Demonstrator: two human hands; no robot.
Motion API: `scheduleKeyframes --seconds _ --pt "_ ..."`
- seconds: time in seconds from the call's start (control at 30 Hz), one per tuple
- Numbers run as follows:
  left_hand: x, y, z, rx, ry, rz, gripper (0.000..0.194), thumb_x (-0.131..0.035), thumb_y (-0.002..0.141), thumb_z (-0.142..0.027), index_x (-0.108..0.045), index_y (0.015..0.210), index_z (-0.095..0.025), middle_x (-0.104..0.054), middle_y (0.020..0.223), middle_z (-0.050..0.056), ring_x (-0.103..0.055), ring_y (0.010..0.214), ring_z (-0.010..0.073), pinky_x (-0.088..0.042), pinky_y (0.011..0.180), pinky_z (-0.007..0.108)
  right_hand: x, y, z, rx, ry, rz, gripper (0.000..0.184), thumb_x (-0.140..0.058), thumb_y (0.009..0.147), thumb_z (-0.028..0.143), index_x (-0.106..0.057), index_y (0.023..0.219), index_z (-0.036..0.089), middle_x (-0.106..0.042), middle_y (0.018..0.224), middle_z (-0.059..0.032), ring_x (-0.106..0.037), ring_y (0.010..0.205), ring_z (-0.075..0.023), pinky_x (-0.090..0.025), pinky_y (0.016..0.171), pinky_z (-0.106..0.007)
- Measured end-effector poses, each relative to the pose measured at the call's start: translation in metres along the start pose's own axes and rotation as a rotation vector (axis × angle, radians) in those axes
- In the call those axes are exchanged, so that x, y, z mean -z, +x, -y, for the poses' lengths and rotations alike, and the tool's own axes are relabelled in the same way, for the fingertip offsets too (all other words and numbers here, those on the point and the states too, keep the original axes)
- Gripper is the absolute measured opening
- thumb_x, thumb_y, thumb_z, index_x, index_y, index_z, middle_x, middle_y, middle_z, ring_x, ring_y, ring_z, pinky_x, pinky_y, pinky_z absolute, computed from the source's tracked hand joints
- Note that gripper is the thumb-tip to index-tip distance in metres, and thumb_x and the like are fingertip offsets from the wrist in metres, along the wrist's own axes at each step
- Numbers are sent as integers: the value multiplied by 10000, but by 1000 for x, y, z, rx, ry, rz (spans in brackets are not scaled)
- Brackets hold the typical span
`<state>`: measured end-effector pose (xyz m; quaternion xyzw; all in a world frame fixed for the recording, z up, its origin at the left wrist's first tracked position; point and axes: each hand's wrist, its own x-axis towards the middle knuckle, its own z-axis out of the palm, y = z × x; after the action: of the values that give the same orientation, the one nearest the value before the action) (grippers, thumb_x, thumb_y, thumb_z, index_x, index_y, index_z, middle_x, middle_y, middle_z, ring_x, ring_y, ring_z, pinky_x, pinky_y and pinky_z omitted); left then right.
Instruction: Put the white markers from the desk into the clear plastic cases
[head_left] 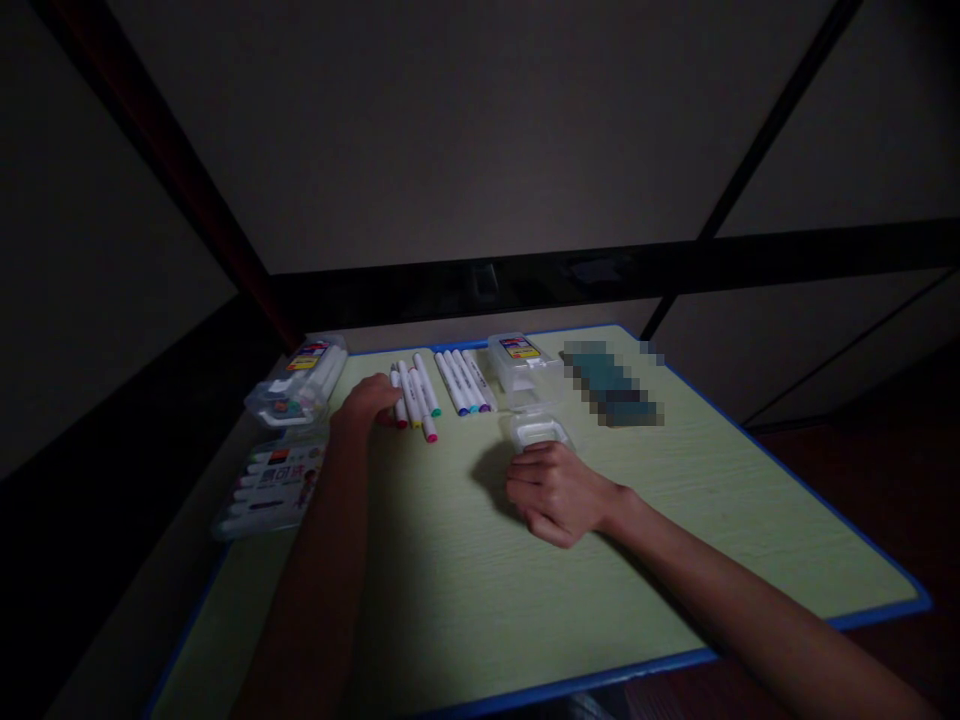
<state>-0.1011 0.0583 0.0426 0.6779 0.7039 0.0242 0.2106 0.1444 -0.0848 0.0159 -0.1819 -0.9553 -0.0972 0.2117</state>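
Note:
My left hand (369,400) is at the left end of a loose group of white markers (418,395) with coloured caps, its fingertips against the leftmost ones. Its fingers are mostly hidden, so a grip cannot be made out. To the right of that group, several more white markers (462,382) with blue and purple caps lie side by side. My right hand (553,492) is closed, knuckles up, at the front edge of the open lid (538,430) of a clear plastic case (521,375). What lies under its curled fingers is hidden.
A clear case of markers (300,380) stands at the table's back left, with a flat marker pack (270,487) in front of it. At the right lies a blurred-out teal object (611,385). The pale green table (465,620) has a blue edge and meets a wall panel (480,140).

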Motion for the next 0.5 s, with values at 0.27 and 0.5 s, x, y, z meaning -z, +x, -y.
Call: scheduleKeyframes --seconds 0.27,0.5 --pt "2 -3 -3 51 105 10 193 -497 736 -290 -610 691 -140 -613 573 61 -611 585 174 -385 483 202 -3 0 0 9 11 26 236 -308 794 185 -455 610 191 -521 555 -13 -427 537 -137 -289 529 -293" --pt "3 -7 -5 93 8 46 194 -505 751 -285 -567 638 -139 -618 587 62 -599 528 152 -397 478 196 -4 0 0 9 3 47 256 -322 833 207 -456 616 190 -518 567 -5 -429 544 -129 -287 534 -291"
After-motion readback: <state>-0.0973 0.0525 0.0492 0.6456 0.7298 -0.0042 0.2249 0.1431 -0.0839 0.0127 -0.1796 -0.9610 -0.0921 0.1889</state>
